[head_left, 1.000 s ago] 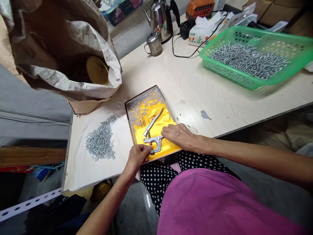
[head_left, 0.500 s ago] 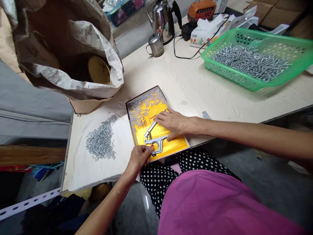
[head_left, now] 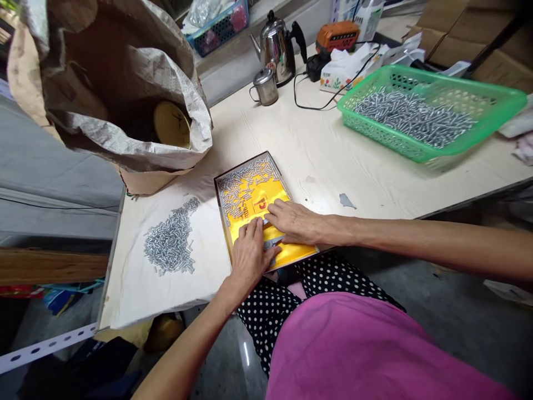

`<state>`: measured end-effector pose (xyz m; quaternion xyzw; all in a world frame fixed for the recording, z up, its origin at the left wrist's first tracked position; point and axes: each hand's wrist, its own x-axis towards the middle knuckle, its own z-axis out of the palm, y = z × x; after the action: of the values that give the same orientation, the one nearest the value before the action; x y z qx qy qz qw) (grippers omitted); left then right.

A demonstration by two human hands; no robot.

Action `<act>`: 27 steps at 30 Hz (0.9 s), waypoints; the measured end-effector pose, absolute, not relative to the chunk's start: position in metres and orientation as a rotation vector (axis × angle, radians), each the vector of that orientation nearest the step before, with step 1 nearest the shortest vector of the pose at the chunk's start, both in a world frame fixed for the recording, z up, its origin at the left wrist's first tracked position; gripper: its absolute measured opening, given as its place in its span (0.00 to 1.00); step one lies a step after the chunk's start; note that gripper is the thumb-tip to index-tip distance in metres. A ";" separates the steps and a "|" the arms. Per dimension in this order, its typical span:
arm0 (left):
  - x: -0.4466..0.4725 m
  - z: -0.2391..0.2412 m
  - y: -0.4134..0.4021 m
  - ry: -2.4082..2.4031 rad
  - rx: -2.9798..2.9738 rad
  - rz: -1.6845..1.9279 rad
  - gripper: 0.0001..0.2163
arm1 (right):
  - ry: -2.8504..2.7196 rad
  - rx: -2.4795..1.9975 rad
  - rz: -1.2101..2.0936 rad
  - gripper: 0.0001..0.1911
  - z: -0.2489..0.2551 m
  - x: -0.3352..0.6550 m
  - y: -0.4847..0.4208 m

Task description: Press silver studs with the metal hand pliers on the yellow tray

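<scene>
A shallow tray (head_left: 272,183) with a yellow lining lies at the table's front edge, small metal pins (head_left: 235,189) gathered toward its far left side. In it lie grey hand pliers (head_left: 272,243), mostly covered by my hands. My left hand (head_left: 251,247) wraps over the head of the pliers, fingers pointing away and thumb to the right. Across the handles lies my right hand (head_left: 295,222), its fingers curled over them. Whatever sits between the jaws is hidden. Left of the tray, a pile of small metal pins (head_left: 170,239) rests on a white cloth (head_left: 129,283).
An open paper sack (head_left: 166,158) stands behind the pile at left. A green basket (head_left: 383,139) of metal pins sits at the back right. Along the back are a metal kettle (head_left: 272,47), a lidded cup (head_left: 265,89), an orange battery (head_left: 336,36) and a tissue box (head_left: 333,82).
My left hand has moved from a pinch at the jaw end up over the head of the pliers. My right hand stays on the handles, and the pliers are now mostly covered.
</scene>
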<state>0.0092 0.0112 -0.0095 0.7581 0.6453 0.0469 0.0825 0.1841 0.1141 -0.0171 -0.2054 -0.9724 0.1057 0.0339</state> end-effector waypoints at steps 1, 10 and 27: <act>0.013 -0.010 0.016 1.926 2.291 0.059 0.31 | -2.995 -0.637 0.318 0.24 -0.017 0.185 0.113; 0.016 -0.009 0.035 1.810 2.336 -0.038 0.17 | -3.059 -0.852 0.272 0.13 -0.016 0.178 0.104; -0.029 -0.002 0.030 1.895 2.134 0.498 0.22 | -2.924 -0.613 0.219 0.06 -0.041 0.186 0.091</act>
<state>-0.0289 0.0305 -0.0022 0.7311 0.6492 0.1707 0.1222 0.1859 0.0914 -0.0409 -0.2041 -0.9735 0.0730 0.0728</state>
